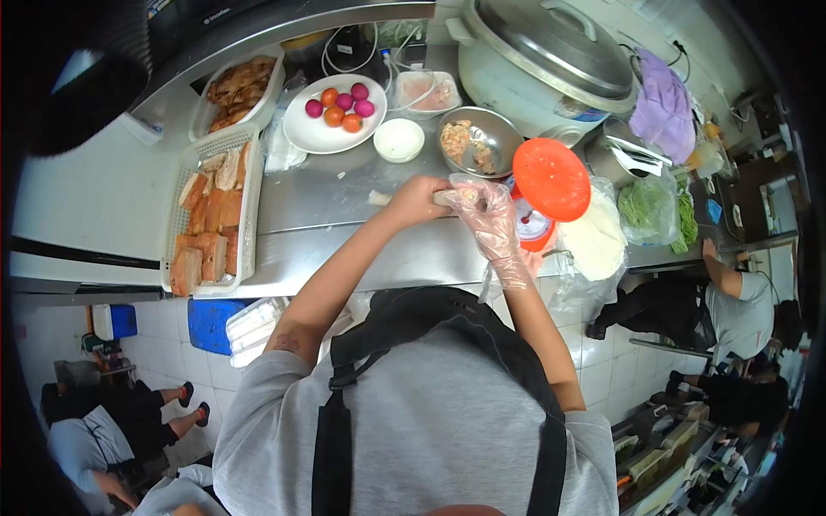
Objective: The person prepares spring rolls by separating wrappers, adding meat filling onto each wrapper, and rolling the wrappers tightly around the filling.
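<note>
My left hand (pixel 417 199) is bare, its fingers closed on a small pale piece of dough (pixel 446 198) over the steel counter (pixel 301 249). My right hand (pixel 482 209), in a clear plastic glove, pinches the other side of the same dough. Just beyond both hands stands a metal bowl (pixel 496 129) with pinkish filling (pixel 456 138) in it. A small white bowl (pixel 398 140) is left of it. Beside my right hand is a scale with a round orange top (pixel 551 179). Another pale piece (pixel 379 198) lies by my left wrist.
At the left are a basket of browned meat slabs (pixel 211 217) and a plate (pixel 301 133) of purple and orange balls. A big lidded pot (pixel 525 73) stands at the back. White dough (pixel 595 234) and bagged greens (pixel 647 211) lie right. Several people are around.
</note>
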Action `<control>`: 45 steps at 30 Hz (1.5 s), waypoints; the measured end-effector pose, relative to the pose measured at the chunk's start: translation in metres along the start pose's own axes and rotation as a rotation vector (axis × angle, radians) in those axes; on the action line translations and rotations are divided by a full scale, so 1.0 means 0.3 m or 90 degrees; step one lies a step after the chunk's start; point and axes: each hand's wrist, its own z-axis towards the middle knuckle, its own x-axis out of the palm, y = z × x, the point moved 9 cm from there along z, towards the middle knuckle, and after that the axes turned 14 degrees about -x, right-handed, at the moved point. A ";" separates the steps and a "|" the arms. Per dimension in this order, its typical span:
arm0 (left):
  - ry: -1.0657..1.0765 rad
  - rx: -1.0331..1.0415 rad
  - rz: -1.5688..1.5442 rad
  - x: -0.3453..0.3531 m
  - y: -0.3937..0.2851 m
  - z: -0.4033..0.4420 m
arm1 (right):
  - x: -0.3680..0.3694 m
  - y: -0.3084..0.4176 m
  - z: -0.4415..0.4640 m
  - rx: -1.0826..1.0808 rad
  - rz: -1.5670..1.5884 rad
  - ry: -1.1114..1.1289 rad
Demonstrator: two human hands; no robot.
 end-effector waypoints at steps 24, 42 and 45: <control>-0.189 -0.020 -0.186 -0.135 -0.289 -0.091 | 0.051 0.319 -0.047 -0.244 -0.478 0.054; 0.070 0.027 -0.367 -0.142 -0.279 -0.156 | 0.042 0.452 -0.037 -0.092 -0.301 0.000; 0.103 0.042 -0.382 -0.131 -0.259 -0.150 | 0.058 0.447 -0.058 -0.086 -0.339 0.014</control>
